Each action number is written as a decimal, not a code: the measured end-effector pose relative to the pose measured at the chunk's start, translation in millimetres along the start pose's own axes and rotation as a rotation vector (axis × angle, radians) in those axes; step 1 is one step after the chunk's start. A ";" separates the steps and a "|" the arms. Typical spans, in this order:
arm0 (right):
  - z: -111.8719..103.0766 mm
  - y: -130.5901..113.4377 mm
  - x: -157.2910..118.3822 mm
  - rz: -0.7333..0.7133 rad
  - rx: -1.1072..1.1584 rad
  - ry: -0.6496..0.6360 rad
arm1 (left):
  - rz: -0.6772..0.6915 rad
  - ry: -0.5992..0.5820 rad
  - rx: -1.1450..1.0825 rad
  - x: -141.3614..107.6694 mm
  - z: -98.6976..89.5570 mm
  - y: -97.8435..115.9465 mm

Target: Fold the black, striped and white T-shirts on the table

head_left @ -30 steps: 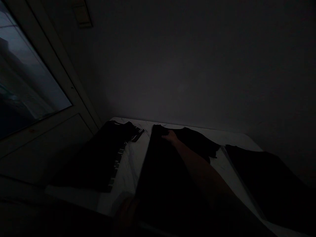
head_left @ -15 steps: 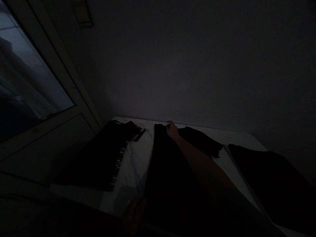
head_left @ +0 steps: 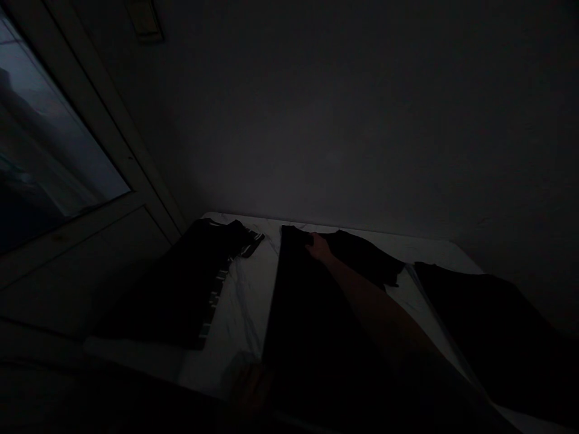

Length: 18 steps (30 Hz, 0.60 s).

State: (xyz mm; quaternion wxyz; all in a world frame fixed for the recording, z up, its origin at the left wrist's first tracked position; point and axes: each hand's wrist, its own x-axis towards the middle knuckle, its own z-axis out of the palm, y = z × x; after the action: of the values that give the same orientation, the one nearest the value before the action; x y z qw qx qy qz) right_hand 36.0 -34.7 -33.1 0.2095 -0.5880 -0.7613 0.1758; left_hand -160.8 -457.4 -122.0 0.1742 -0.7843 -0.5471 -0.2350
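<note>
A black short-sleeved T-shirt [head_left: 301, 301] lies on the white marbled table in front of me, its left side making a straight edge. Near its collar, my right hand [head_left: 319, 247] has its fingers bent and closed on the dark cloth. Low in the view, my left hand [head_left: 251, 384] is beside the shirt's lower left edge. Deep shadow hides most of its fingers, so its grip is unclear. To the left lies another dark T-shirt [head_left: 172, 283] with white marks along its side and sleeve. A third dark folded garment [head_left: 488, 331] is on the right.
The white marbled table [head_left: 246, 289] backs onto a plain wall [head_left: 316, 120]. At the left stands a door [head_left: 122, 241] with a glass pane [head_left: 49, 126]. A small switch plate [head_left: 145, 23] is on the wall. The room is very dark.
My right hand has slid slightly down from the collar's edge onto the shirt's upper part. My left hand has shifted a little to the right. The garments lie as before.
</note>
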 end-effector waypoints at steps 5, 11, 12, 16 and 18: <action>-1.4 5.2 -0.7 -0.009 -0.013 -0.004 | 0.068 0.031 0.015 4.2 -8.3 1.3; -4.6 8.3 -3.9 -0.020 -0.034 0.004 | 0.013 0.070 -0.007 6.9 -17.3 4.1; -5.2 7.7 -4.8 -0.023 -0.038 0.005 | 0.023 0.047 -0.015 8.4 -18.9 3.5; -11.1 1.9 -8.7 -0.028 -0.065 0.017 | 0.120 0.029 -0.086 20.9 -24.3 1.1; -16.3 -4.0 -13.2 -0.023 -0.085 0.039 | 0.129 0.017 -0.117 29.1 -26.9 0.4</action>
State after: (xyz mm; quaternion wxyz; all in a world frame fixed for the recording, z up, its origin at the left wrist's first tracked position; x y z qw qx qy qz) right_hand 44.2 -48.2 -18.6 0.2013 -0.5908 -0.7706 0.1294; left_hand -156.8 -449.3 -83.4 0.1477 -0.8247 -0.4794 -0.2614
